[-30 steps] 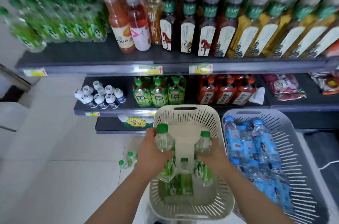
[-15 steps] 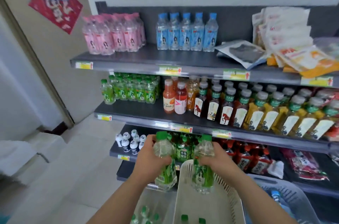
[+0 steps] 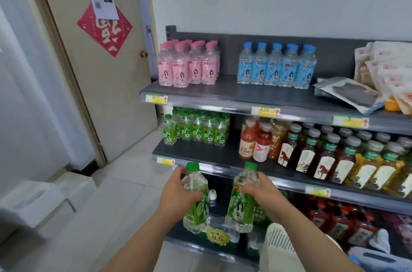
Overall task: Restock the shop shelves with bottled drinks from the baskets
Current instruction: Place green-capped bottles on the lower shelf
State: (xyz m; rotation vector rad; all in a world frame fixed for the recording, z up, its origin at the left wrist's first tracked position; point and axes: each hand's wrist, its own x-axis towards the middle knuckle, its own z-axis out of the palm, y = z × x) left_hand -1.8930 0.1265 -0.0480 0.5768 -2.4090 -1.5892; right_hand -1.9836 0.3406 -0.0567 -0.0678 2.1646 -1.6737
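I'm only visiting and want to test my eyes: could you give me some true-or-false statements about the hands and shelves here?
1. The left hand grips a green-capped bottle. True.
2. The right hand is empty. False: its fingers grip a second green-capped bottle.
3. Shelved green bottles stand at the left end of the second shelf. True.
4. The pink-capped bottles stand beside those. False: they stand on the top shelf, left of the blue-capped bottles.
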